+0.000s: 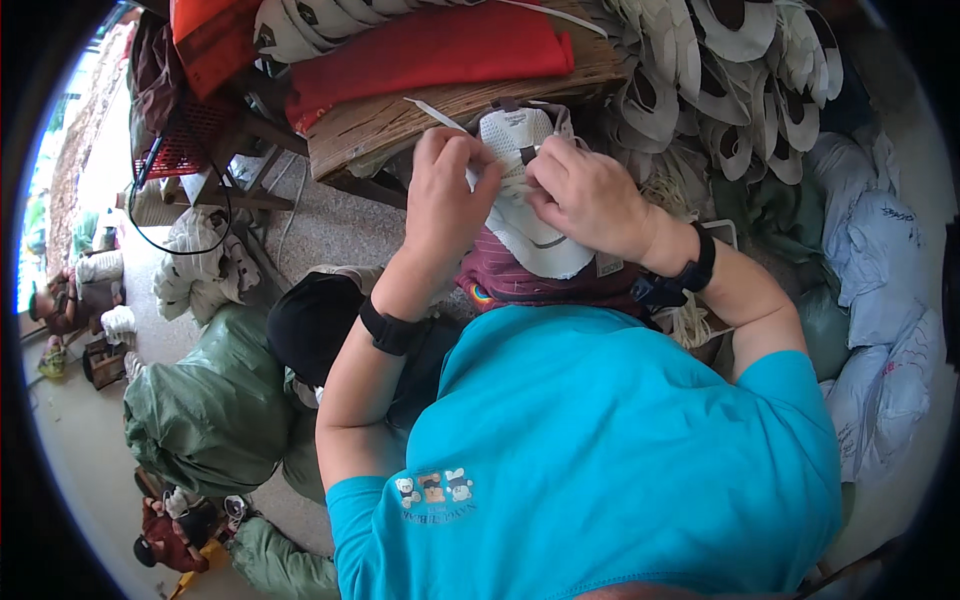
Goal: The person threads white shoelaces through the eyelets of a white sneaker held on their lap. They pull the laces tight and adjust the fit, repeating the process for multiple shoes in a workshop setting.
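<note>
A white shoe upper [515, 128] with a mesh tongue and dark lining lies over my lap, its toe part [545, 250] toward me. My left hand [445, 185] is closed at its left side, pinching a white shoelace [435, 113] whose loose end sticks out up and left past the fingers. My right hand [590, 195] is closed on the other side of the upper, thumb and fingertips gripping near a dark strip at the tongue. The fingertips partly hide the lacing. Beneath the upper lies maroon striped cloth [490, 270].
Ahead stands a wooden bench [375, 125] with red cloth [430, 62] and stacked white uppers [320, 25]. Many pale uppers [740, 80] hang at the far right. White sacks [880, 260] line the right; a green sack [215, 400] sits left. Other people [175, 535] work at far left.
</note>
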The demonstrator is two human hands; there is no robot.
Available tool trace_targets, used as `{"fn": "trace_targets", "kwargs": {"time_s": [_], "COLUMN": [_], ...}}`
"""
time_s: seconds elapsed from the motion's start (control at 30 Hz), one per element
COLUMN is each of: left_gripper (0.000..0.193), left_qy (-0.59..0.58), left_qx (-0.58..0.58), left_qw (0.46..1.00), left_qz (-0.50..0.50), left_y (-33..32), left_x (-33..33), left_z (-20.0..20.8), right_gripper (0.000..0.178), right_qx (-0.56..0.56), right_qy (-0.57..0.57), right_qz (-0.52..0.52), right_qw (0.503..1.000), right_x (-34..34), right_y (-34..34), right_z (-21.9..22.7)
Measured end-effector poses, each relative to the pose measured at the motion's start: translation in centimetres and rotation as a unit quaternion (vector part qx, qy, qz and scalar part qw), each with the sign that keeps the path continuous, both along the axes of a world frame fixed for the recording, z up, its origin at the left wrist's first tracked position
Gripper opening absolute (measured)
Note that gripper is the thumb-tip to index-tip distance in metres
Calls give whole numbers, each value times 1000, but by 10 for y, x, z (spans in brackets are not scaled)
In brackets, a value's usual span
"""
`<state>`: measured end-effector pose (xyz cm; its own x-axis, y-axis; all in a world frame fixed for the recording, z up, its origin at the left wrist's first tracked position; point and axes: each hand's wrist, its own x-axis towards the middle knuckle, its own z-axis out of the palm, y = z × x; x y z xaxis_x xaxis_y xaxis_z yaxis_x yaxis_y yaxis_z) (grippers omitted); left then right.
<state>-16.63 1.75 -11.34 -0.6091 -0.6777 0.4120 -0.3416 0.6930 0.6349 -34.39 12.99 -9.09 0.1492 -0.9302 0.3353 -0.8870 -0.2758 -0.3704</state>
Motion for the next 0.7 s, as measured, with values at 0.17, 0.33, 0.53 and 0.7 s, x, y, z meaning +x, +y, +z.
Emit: {"fn": "trace_targets", "kwargs": {"time_s": [0.17, 0.33, 0.53, 0.7], "left_gripper": [11, 4, 11, 12], "left_qy": [87, 288, 396, 441], "left_qx": [267, 449, 528, 476], "left_qw": [960, 846, 750, 751], "left_qz": [15, -26, 45, 126], "left_y": [6, -2, -43, -75], "left_x": [-5, -1, 64, 122], "left_z": [3, -4, 6, 16], "right_gripper": [12, 14, 18, 18], "right_qx": [40, 146, 360, 327], "right_qy": [-57, -186, -292, -393], "right_qz": [-6, -17, -39, -68], "right_qw": [998, 972, 885, 857], "right_x": [-6, -13, -49, -54], "right_y": [-10, -17, -29, -34], "right_z": [2, 16, 30, 33]}}
